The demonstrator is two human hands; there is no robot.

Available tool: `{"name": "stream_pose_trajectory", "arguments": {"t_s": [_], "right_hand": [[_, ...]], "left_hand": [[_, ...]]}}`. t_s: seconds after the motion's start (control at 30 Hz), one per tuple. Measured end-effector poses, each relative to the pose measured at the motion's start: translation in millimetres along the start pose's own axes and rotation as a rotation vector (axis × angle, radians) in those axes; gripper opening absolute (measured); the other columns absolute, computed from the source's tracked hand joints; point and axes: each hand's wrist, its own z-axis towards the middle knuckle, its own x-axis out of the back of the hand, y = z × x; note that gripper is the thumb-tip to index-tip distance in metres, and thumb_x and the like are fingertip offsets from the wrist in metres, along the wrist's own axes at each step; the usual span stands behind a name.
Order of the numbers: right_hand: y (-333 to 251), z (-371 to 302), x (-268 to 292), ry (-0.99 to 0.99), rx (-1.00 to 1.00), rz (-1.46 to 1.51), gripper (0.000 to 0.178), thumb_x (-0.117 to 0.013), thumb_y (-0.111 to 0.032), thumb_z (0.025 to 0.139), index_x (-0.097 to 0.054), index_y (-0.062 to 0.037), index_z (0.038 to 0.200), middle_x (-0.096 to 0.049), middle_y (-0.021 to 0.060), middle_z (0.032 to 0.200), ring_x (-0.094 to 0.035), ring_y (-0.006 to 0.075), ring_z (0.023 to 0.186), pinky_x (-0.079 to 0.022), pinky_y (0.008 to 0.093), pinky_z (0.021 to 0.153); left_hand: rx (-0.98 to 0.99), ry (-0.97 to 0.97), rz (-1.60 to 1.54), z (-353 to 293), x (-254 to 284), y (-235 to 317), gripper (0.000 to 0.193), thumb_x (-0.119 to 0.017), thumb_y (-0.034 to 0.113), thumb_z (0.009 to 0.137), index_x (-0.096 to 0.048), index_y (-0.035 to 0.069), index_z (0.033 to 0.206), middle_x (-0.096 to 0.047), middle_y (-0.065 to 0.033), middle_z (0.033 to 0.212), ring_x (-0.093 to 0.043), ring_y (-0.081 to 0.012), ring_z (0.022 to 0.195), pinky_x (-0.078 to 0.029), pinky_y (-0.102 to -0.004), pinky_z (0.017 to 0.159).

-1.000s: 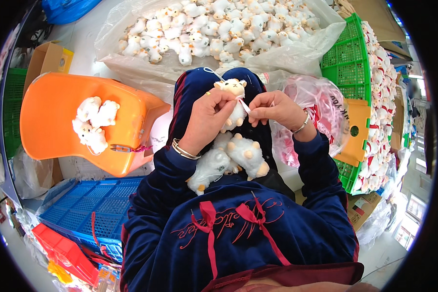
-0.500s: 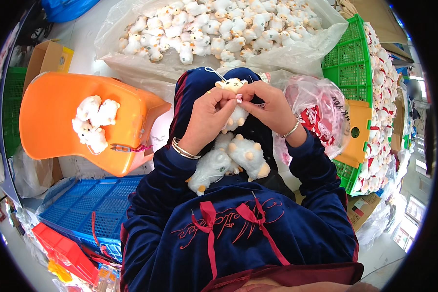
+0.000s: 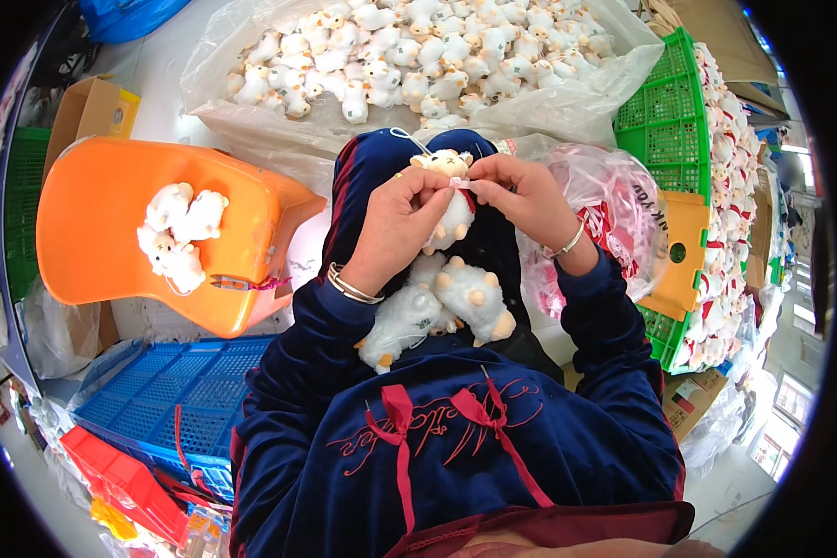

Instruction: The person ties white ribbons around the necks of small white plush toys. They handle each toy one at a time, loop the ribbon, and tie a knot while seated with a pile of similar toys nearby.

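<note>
A small white plush sheep (image 3: 453, 226) with a cream face lies on my lap between my hands, a white cord loop above its head. At its neck is a short, pale pink ribbon (image 3: 459, 183). My left hand (image 3: 395, 221) pinches one side of the ribbon, thumb and forefinger closed against the toy. On the other side, my right hand (image 3: 523, 197) has the ribbon's end between thumb and forefinger. A bit of red shows at the toy's chest. More plush sheep (image 3: 474, 296) rest on my lap nearer my body.
Plush toys (image 3: 172, 237) and thread snips (image 3: 249, 283) lie on an orange chair (image 3: 84, 219) at left. Ahead, a clear plastic sheet (image 3: 223, 116) bears a heap of plush toys. At right are a bag of red pieces (image 3: 614, 186) and a green crate (image 3: 660, 102).
My right hand has shifted slightly to the right, drawing the ribbon out straighter between both hands. The left hand and the sheep stay nearly in place.
</note>
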Motion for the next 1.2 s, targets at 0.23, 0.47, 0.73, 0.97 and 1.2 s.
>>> {"name": "stream_pose_trajectory", "arguments": {"t_s": [0.23,0.47,0.73,0.97,1.2], "right_hand": [[7.5,6.4,14.4,-0.146,0.008,-0.176,0.016,-0.069,-0.015,0.095,-0.072,0.0011,0.096,-0.069,0.0006,0.080,-0.060,0.0073,0.074,-0.049,0.0242,0.068],[-3.8,21.0,24.7,-0.367,-0.178,0.024,0.015,-0.069,-0.015,0.094,-0.071,0.0005,0.091,-0.066,-0.0017,0.076,-0.057,0.0052,0.066,-0.045,0.0228,0.060],[-16.4,25.7,25.1,-0.381,-0.243,0.084,0.015,-0.071,-0.015,0.093,-0.071,-0.0006,0.090,-0.066,-0.0022,0.075,-0.055,0.0046,0.062,-0.043,0.0214,0.057],[2.2,25.8,23.8,-0.203,-0.032,-0.177,0.012,-0.072,-0.013,0.091,-0.069,-0.0031,0.086,-0.064,0.0002,0.071,-0.054,0.0063,0.063,-0.043,0.0249,0.057],[-25.2,22.9,2.8,0.064,0.551,-0.834,0.014,-0.074,-0.008,0.081,-0.060,-0.0070,0.080,-0.058,0.0025,0.073,-0.058,0.0193,0.073,-0.044,0.0334,0.074]], "left_hand": [[-0.038,-0.002,0.026,1.0,1.0,-4.8,0.008,-0.069,0.008,0.097,-0.069,0.001,0.101,-0.059,0.0058,0.080,-0.050,-0.0001,0.070,-0.041,-0.0183,0.062],[-0.040,0.005,0.030,2.6,0.7,-5.0,0.009,-0.069,0.007,0.095,-0.071,0.001,0.101,-0.061,0.0038,0.079,-0.052,-0.0012,0.069,-0.042,-0.0195,0.060],[-0.039,0.004,0.028,1.6,0.3,-4.9,0.008,-0.068,0.008,0.097,-0.068,0.001,0.101,-0.059,0.0064,0.081,-0.050,0.0002,0.071,-0.041,-0.0177,0.063],[0.002,-0.010,0.018,2.2,0.7,-4.7,0.009,-0.068,0.010,0.097,-0.068,0.001,0.100,-0.059,0.0071,0.080,-0.049,0.0009,0.071,-0.040,-0.0171,0.062],[-0.015,0.032,0.003,2.2,-1.1,-7.9,0.011,-0.069,0.011,0.097,-0.067,0.001,0.098,-0.059,0.0058,0.076,-0.050,-0.0001,0.066,-0.041,-0.0191,0.058]]}}
